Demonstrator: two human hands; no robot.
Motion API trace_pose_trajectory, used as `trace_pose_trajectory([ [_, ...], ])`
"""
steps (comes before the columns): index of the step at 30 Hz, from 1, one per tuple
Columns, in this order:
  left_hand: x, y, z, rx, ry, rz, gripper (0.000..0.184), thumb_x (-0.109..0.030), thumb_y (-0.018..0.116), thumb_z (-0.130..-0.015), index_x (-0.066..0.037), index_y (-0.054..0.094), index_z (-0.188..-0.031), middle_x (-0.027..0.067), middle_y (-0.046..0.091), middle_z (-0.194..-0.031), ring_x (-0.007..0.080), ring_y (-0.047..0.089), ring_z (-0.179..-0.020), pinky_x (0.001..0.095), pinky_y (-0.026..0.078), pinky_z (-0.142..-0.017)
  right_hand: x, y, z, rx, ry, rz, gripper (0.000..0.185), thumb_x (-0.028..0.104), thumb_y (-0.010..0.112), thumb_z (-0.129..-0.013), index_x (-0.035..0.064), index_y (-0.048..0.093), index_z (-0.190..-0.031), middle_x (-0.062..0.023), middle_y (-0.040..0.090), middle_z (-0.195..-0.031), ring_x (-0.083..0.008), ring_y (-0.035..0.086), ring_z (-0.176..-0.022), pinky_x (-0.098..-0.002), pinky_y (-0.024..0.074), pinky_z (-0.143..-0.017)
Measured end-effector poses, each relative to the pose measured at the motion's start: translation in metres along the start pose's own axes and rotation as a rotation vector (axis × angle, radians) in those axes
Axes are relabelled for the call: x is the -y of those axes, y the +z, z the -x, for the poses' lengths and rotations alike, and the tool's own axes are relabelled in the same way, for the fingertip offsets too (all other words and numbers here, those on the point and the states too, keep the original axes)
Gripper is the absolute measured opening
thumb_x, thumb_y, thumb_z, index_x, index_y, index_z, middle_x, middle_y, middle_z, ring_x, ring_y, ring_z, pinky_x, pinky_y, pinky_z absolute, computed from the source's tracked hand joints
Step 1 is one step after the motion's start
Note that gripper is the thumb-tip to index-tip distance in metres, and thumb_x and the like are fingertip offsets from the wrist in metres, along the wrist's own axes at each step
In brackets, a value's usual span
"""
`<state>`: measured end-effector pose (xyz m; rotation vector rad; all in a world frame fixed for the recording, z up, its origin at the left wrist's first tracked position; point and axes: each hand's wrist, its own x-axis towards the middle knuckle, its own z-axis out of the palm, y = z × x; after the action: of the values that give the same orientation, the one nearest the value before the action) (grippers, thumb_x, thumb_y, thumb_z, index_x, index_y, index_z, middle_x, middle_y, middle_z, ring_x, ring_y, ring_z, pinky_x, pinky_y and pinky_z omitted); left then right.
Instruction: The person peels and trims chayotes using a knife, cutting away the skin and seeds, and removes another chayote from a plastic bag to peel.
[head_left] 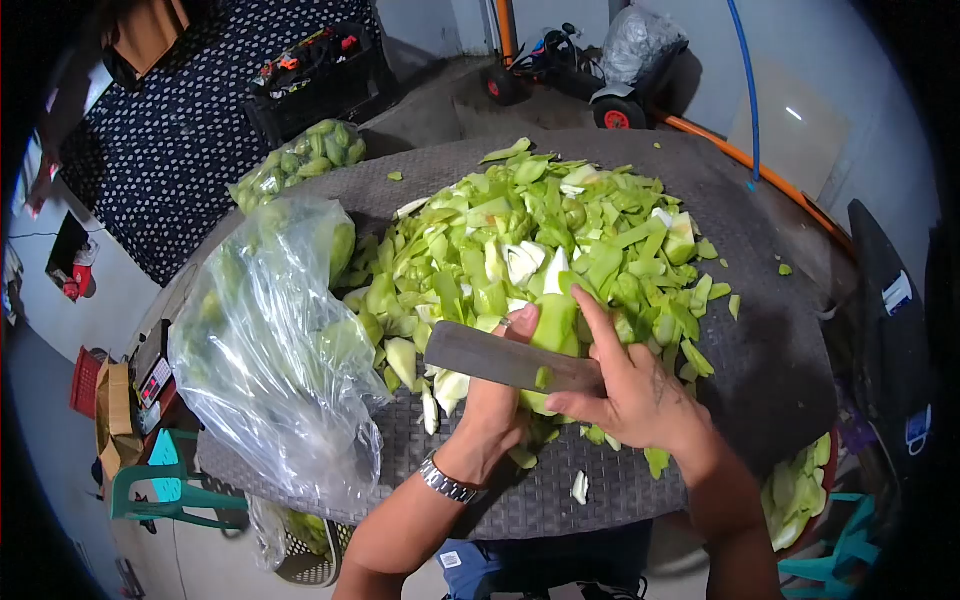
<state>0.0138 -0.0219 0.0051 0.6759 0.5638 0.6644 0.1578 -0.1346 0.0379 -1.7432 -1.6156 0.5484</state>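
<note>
My left hand (492,405), with a metal watch on its wrist, is closed around a pale green chayote (557,322) above the near part of the pile. In my right hand (640,392) is a wide-bladed knife (490,357), its dark blade lying across in front of the chayote and pointing left. A small green scrap clings to the blade. The knife's handle is mostly hidden in my palm, and my right index finger stretches up beside the chayote. Beyond both hands spreads a heap of green peelings and cut pieces (480,230).
A clear plastic bag (270,350) with green chayotes stands on the left of the woven table (770,370). Another filled bag (305,160) lies behind it. Teal chairs (165,485) and a basket (310,560) are below the table. A wheeled cart (610,90) stands at the back.
</note>
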Motion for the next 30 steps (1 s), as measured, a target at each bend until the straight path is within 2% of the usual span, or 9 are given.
trace_pose_trajectory([
  [10,0.001,0.001,0.003,-0.001,-0.096,-0.004,0.041,-0.037,0.053,-0.107,-0.005,0.062,-0.132,0.0087,0.071,-0.117,0.0202,0.072,-0.096,0.0358,0.06,-0.08,-0.016,-0.014,-0.008,-0.143,-0.005,0.097,0.081,0.058,0.073,-0.094,0.0073,0.046,-0.15,-0.0296,0.072,-0.088,-0.0498,0.072,-0.097,-0.053,0.0567,-0.083],
  [15,-0.015,-0.02,-0.005,0.252,-0.34,0.083,0.052,-0.05,0.054,-0.106,-0.009,0.062,-0.137,0.0113,0.072,-0.119,0.0252,0.071,-0.103,0.0454,0.062,-0.083,-0.022,-0.043,-0.008,-0.161,0.195,0.169,0.073,0.055,0.073,-0.094,0.0086,0.049,-0.146,-0.0313,0.072,-0.102,-0.0507,0.071,-0.102,-0.0529,0.0557,-0.088],
  [16,-0.016,-0.012,-0.002,0.186,-0.302,0.089,0.057,-0.055,0.057,-0.103,-0.009,0.062,-0.136,0.0126,0.071,-0.117,0.0275,0.071,-0.102,0.0483,0.062,-0.076,-0.039,-0.043,-0.008,-0.275,0.091,0.268,0.067,0.055,0.068,-0.099,0.0054,0.052,-0.14,-0.0226,0.072,-0.088,-0.0404,0.073,-0.07,-0.0465,0.0582,-0.065],
  [19,-0.017,-0.004,0.001,0.112,-0.184,0.135,0.059,-0.056,0.06,-0.101,-0.009,0.062,-0.136,0.014,0.07,-0.117,0.0316,0.07,-0.105,0.0479,0.062,-0.078,-0.049,-0.052,-0.01,-0.008,0.46,-0.533,0.065,0.061,0.056,-0.104,0.0015,0.054,-0.133,-0.0076,0.059,-0.071,-0.0199,0.055,-0.041,-0.035,0.0464,-0.041],
  [23,-0.016,-0.008,-0.003,0.039,-0.187,0.175,0.052,-0.046,0.061,-0.1,-0.006,0.062,-0.134,0.0151,0.07,-0.117,0.0332,0.069,-0.107,0.0499,0.058,-0.09,-0.046,-0.036,-0.016,0.32,0.378,-1.45,0.083,0.076,0.029,-0.105,-0.0012,0.059,-0.114,0.0018,0.045,-0.065,-0.0083,0.04,-0.037,-0.0264,0.0359,-0.034],
  [24,-0.014,-0.012,-0.006,0.058,-0.206,0.2,0.049,-0.044,0.06,-0.1,-0.006,0.063,-0.131,0.0145,0.071,-0.118,0.0314,0.07,-0.106,0.0484,0.056,-0.091,-0.035,-0.035,-0.015,0.291,0.469,-1.335,0.088,0.08,0.024,-0.103,-0.0004,0.061,-0.109,0.0028,0.043,-0.064,-0.007,0.037,-0.036,-0.0247,0.0327,-0.033],
  [25,-0.014,-0.013,-0.006,0.042,-0.186,0.183,0.049,-0.045,0.06,-0.1,-0.007,0.064,-0.131,0.0138,0.071,-0.118,0.0304,0.07,-0.105,0.0472,0.056,-0.089,-0.043,-0.033,-0.014,0.3,0.448,-1.191,0.082,0.076,0.035,-0.104,-0.0011,0.062,-0.114,-0.003,0.056,-0.068,-0.0151,0.051,-0.042,-0.0313,0.0447,-0.04],
  [27,-0.014,-0.012,-0.006,0.015,-0.144,0.15,0.048,-0.046,0.06,-0.1,-0.008,0.065,-0.129,0.0124,0.072,-0.117,0.0283,0.071,-0.103,0.0449,0.056,-0.087,-0.022,-0.011,-0.014,-0.178,0.196,-0.155,0.07,0.064,0.058,-0.102,-0.0006,0.061,-0.127,-0.0136,0.072,-0.083,-0.0307,0.071,-0.067,-0.0422,0.06,-0.066],
  [30,-0.012,-0.013,-0.005,0.026,-0.128,0.196,0.05,-0.05,0.058,-0.103,-0.01,0.065,-0.131,0.0102,0.074,-0.118,0.0271,0.072,-0.106,0.0468,0.057,-0.097,0.013,-0.013,-0.002,-0.071,0.067,0.013,0.078,0.054,0.077,-0.093,0.0017,0.054,-0.146,-0.025,0.076,-0.107,-0.0426,0.074,-0.103,-0.0495,0.0565,-0.096],
])
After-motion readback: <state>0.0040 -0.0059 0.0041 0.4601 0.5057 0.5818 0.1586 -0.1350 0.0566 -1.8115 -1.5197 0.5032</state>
